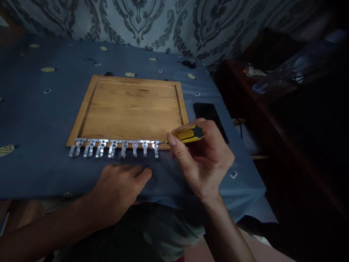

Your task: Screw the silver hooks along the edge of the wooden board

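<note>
A yellow-and-black screwdriver (188, 134) is pinched in my right hand (207, 156), its tip at the rightmost hook (155, 148). That hook belongs to a silver metal hook rail (109, 142) along the near edge of a wooden panel (131, 105) with a raised frame. Several hooks hang from the rail past the panel's edge toward me. Below the rail, my left hand (120, 185) rests by the table's near edge with its fingers curled in. Whatever those fingers may hold is hidden.
A blue patterned cloth (35, 116) covers the table. Right of the panel lies a black phone (209, 116), partly behind my right hand. A small dark object (189, 63) sits near the back edge. Beyond the table's right side stands dark wooden furniture (261, 102) with a clear plastic bottle (275, 80).
</note>
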Motion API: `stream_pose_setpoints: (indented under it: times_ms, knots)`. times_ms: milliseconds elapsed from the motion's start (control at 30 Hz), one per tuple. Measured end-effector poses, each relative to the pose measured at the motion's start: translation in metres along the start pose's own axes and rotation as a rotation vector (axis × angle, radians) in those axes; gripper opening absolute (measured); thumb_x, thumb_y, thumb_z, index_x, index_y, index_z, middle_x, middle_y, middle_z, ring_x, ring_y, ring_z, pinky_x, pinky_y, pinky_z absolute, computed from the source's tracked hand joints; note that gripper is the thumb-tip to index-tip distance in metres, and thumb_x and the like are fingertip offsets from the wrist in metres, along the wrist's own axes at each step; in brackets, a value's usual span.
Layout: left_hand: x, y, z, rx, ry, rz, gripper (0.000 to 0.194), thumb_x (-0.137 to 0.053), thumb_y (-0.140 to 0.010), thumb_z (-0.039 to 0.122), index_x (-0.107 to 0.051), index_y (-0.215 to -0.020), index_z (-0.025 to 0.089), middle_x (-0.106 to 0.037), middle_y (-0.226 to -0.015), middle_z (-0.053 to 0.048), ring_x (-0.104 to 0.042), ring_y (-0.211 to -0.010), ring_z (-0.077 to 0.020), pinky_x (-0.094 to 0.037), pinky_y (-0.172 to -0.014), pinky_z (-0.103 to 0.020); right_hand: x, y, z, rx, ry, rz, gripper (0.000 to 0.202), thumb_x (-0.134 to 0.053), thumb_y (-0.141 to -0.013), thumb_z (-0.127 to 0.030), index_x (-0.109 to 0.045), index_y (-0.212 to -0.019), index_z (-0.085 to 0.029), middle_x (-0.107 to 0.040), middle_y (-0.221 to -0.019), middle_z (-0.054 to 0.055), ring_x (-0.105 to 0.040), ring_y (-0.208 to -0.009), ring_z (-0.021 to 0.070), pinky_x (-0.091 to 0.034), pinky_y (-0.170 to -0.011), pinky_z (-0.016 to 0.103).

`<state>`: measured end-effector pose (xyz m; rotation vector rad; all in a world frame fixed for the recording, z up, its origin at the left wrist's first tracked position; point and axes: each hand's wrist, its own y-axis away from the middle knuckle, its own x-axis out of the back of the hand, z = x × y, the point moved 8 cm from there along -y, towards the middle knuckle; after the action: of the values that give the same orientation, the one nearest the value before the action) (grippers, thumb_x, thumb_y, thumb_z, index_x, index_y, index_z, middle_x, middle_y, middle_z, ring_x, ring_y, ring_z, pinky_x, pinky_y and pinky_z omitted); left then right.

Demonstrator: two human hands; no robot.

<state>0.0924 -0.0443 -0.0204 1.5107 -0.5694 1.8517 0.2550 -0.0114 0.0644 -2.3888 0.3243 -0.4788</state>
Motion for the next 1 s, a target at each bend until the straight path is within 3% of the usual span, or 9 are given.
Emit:
stream_pose_setpoints:
  times_ms: [167,267,367,467,533,600,767,1000]
  knots:
    - [0.000,0.000,-0.003,-0.077,0.002,0.094,0.037,-0.092,-0.085,0.031,-0.065,-0.109,0.024,-0.076,-0.086,0.002,-0.079,-0.078,-0.0253,-0.052,-0.063,-0.032,0.000,0.001,0.001,-0.030,0.001,-0.005,0.023,-0.079,-0.098,-0.012,-0.063,-0.092,-0.027,-0.062,-0.080,-0.001,-0.060,-0.067,0.0172,-0.054,-0.056,0.035]
    - [0.002,0.001,-0.001,-0.116,0.050,0.102,0.029,-0.087,-0.091,0.032,-0.063,-0.104,0.023,-0.077,-0.085,0.001,-0.078,-0.075,-0.0233,-0.051,-0.063,-0.032,0.001,0.001,0.001,-0.021,0.014,-0.006,0.020,-0.079,-0.097,-0.013,-0.065,-0.094,-0.026,-0.063,-0.080,-0.002,-0.062,-0.068,0.0166,-0.055,-0.057,0.032]
    - [0.029,0.001,0.000,-0.151,0.160,0.176,0.006,-0.065,-0.105,0.020,-0.063,-0.100,0.022,-0.079,-0.087,0.001,-0.075,-0.069,-0.0182,-0.048,-0.062,-0.032,0.002,0.002,0.001,0.003,0.026,-0.019,0.017,-0.079,-0.098,-0.013,-0.067,-0.096,-0.025,-0.065,-0.081,-0.002,-0.063,-0.072,0.0162,-0.056,-0.060,0.030]
    - [0.069,-0.010,-0.016,-0.087,0.259,0.243,0.031,-0.043,-0.113,0.013,-0.069,-0.098,0.022,-0.078,-0.085,0.003,-0.072,-0.068,-0.0154,-0.044,-0.064,-0.031,0.002,0.004,0.002,-0.008,0.040,-0.042,0.015,-0.080,-0.098,-0.013,-0.069,-0.100,-0.023,-0.068,-0.085,-0.002,-0.066,-0.073,0.0151,-0.057,-0.063,0.029]
    - [0.088,-0.026,-0.030,-0.048,0.354,0.224,0.029,-0.048,-0.113,0.018,-0.073,-0.100,0.023,-0.077,-0.086,0.004,-0.072,-0.075,-0.0149,-0.045,-0.070,-0.029,0.003,0.004,0.001,-0.017,0.044,-0.040,0.015,-0.080,-0.098,-0.013,-0.071,-0.102,-0.023,-0.070,-0.087,-0.001,-0.068,-0.074,0.0150,-0.057,-0.063,0.029]
    - [0.095,-0.047,-0.042,-0.049,0.434,0.133,0.022,-0.056,-0.110,0.021,-0.076,-0.099,0.024,-0.075,-0.088,0.004,-0.071,-0.082,-0.0146,-0.045,-0.074,-0.028,0.004,0.004,0.000,-0.034,0.046,-0.027,0.013,-0.081,-0.098,-0.014,-0.071,-0.102,-0.023,-0.070,-0.087,-0.001,-0.070,-0.074,0.0157,-0.059,-0.063,0.030]
    - [0.073,-0.092,-0.061,-0.055,0.608,-0.149,0.020,-0.062,-0.105,0.022,-0.075,-0.090,0.021,-0.065,-0.095,0.000,-0.065,-0.089,-0.0150,-0.045,-0.080,-0.028,0.006,0.002,-0.004,-0.054,0.064,-0.021,0.014,-0.080,-0.099,-0.015,-0.071,-0.104,-0.024,-0.072,-0.085,-0.001,-0.072,-0.070,0.0166,-0.064,-0.064,0.032]
    - [0.048,-0.106,-0.065,0.024,0.723,-0.300,0.016,-0.067,-0.105,0.021,-0.074,-0.091,0.018,-0.068,-0.107,-0.002,-0.065,-0.103,-0.0180,-0.046,-0.089,-0.029,0.011,0.003,-0.005,-0.018,0.081,0.015,0.016,-0.080,-0.096,-0.010,-0.073,-0.104,-0.023,-0.075,-0.085,0.000,-0.067,-0.062,0.0151,-0.061,-0.056,0.032]
